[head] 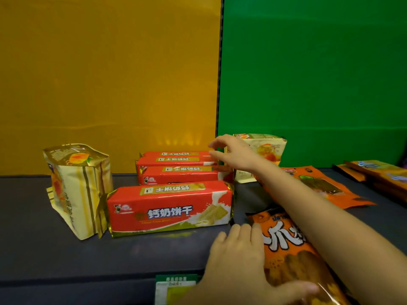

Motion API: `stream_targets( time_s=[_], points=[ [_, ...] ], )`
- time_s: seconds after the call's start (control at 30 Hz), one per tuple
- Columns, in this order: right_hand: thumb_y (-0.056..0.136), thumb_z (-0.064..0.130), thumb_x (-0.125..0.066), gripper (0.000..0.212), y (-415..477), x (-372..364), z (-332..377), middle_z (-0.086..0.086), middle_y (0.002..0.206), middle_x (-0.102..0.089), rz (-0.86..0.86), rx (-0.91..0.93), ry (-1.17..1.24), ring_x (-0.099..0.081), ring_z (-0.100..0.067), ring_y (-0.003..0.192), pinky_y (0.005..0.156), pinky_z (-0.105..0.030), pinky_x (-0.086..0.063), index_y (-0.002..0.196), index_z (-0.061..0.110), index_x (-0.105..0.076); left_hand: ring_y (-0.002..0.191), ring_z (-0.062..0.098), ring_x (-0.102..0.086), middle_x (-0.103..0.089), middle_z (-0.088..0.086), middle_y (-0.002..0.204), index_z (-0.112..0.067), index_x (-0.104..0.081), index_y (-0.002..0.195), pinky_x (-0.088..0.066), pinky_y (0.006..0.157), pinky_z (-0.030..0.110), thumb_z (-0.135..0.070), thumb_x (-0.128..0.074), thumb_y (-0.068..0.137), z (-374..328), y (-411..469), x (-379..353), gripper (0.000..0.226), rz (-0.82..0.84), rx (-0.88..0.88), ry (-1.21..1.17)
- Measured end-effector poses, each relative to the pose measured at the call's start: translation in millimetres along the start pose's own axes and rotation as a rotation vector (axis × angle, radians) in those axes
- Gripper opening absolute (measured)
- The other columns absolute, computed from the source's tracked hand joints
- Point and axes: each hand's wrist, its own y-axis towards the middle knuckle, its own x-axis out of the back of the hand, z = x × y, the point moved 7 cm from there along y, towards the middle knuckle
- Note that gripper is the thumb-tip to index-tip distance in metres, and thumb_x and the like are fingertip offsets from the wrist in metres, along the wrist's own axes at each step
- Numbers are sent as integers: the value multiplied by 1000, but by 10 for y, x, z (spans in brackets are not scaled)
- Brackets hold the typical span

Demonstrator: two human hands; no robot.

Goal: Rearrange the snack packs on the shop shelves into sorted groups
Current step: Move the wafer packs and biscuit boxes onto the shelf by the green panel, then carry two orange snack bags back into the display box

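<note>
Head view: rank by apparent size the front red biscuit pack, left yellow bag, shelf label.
1. Front red biscuit pack
2. Left yellow bag, though it sits slightly farther back, so the gap is unsure
3. Shelf label, partly cut off

biscuit packs (174, 190) mid-shelf — pouch (77, 188) left | flat bags (319, 186) right

Glossy foil-edged red biscuit packs (169, 208)

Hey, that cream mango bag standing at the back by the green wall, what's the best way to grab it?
Pinch the cream mango bag by its folded top edge, coming down from above. It stands upright, so the top is free, while the red biscuit packs crowd its left and the right hand and forearm cross its front. That hand is already nearest.
</note>
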Motion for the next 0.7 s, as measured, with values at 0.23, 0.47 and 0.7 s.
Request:
stream_targets(
  time_s=[0.23,0.47,0.7],
  points=[
    [87,34,-56,37,-624,730,-785,-7,121,-63,-82,-322,-76,-58,-25,110,93,-34,-43,117,13,-60,141,18,-16,-19,-9,153,-33,17,144,-8,117,43,-94,-31,27,-14,228,-236,140,48,104,-365],
    [58,83,-49,99,-1427,519,-1457,-14,122,-60,270,-706,-42,-57,-29,112,92,-38,-44,113,2,-57,130,5,-36,-39,-23,136,-53,13,128,-27,114,34,-82,-65,31,-175,256,-267,128,7,-20,-795],
    [66,64,-65,70,-1559,459,-1417,-12,122,-63,312,-726,197,-62,-27,109,92,-36,-47,96,0,-66,111,-2,-54,-41,-26,125,-54,4,123,-47,99,25,-38,-86,53,-237,226,-212,115,-12,-144,-1072]
  ],
)
